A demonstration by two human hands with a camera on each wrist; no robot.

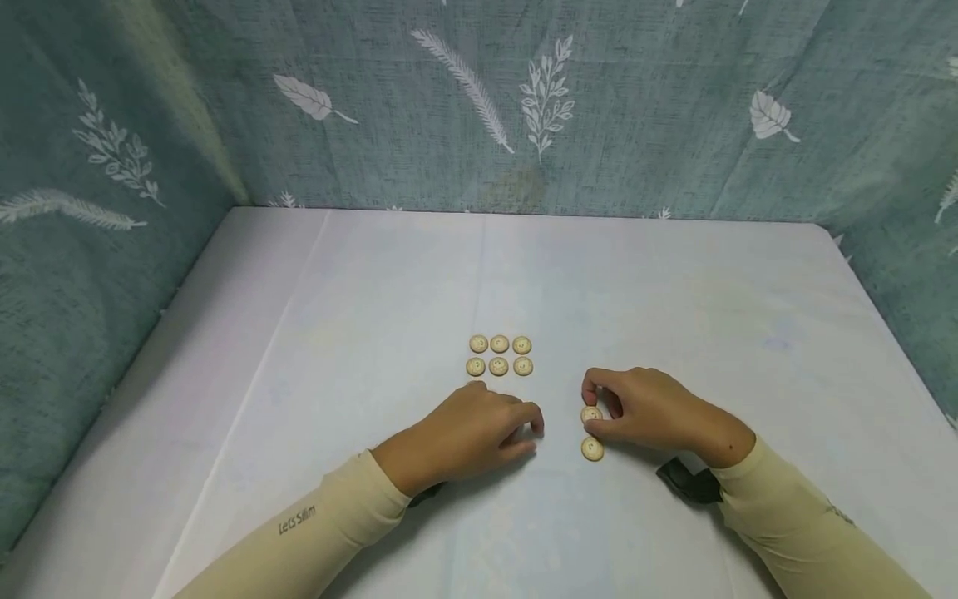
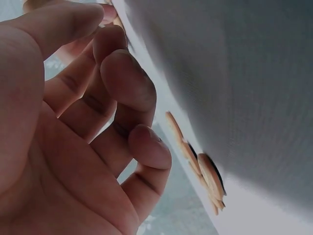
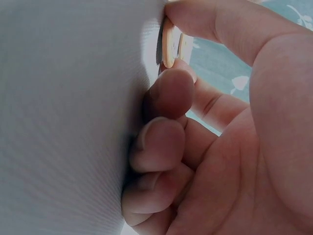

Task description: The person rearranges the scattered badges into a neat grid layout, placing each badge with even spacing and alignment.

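Note:
Small round pale-yellow biscuits with little marks on top lie on the white table. In the head view, two rows of biscuits (image 1: 499,366) sit near the middle. My left hand (image 1: 467,428) hovers just in front of them with loosely curled fingers and holds nothing; its wrist view shows a biscuit (image 2: 210,176) beyond the fingertips. To the right, my right hand (image 1: 651,413) pinches a biscuit (image 1: 591,413) between thumb and index finger, close at the table surface. Another biscuit (image 1: 592,449) lies directly in front of it, nearer me. The right wrist view shows the pinched biscuit (image 3: 168,43) edge-on.
A white cloth covers the table (image 1: 359,291), with a long crease on its left side. Green fabric (image 1: 636,108) printed with white leaves hangs behind and at both sides. A dark strap piece (image 1: 692,482) sits under the right wrist.

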